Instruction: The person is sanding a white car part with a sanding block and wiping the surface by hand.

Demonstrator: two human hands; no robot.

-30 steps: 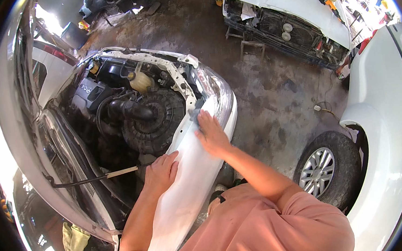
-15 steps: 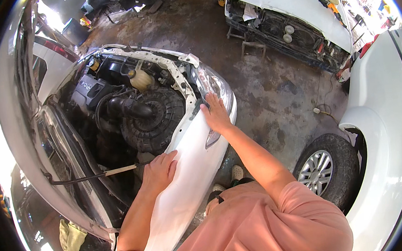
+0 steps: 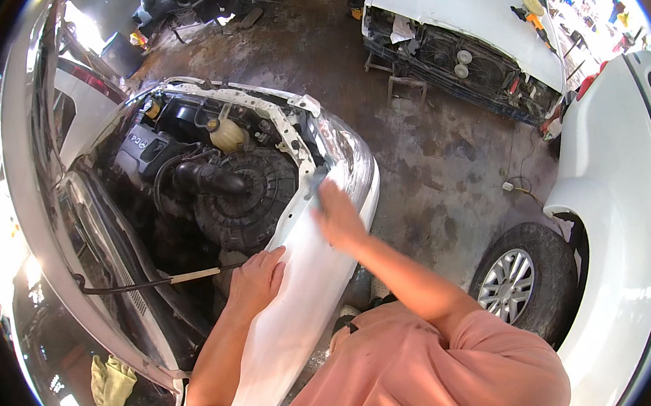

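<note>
My left hand [image 3: 257,280] rests on the inner edge of the white front fender [image 3: 291,311], its fingers lying over the metal. Further forward, my right hand [image 3: 339,215] is over the fender just behind the headlight [image 3: 348,152]. Motion smears its fingers; a small dark grey patch [image 3: 317,185] shows by the fingertips, and I cannot tell whether it is held or part of the car. Left of both hands, the engine bay holds a round black air-filter housing [image 3: 245,193] and a yellowed coolant reservoir [image 3: 228,135].
The raised hood [image 3: 26,186] stands at left, with a thin rod [image 3: 195,275] reaching toward my left hand. A yellowish glove or cloth [image 3: 112,384] lies on the windshield. Another white car [image 3: 610,175] with an exposed wheel [image 3: 520,280] stands at right; a partly dismantled one [image 3: 466,50] is ahead.
My right hand has drawn back from the headlight toward me and a little left, and is now blurred. My left hand has stayed put on the fender edge.
</note>
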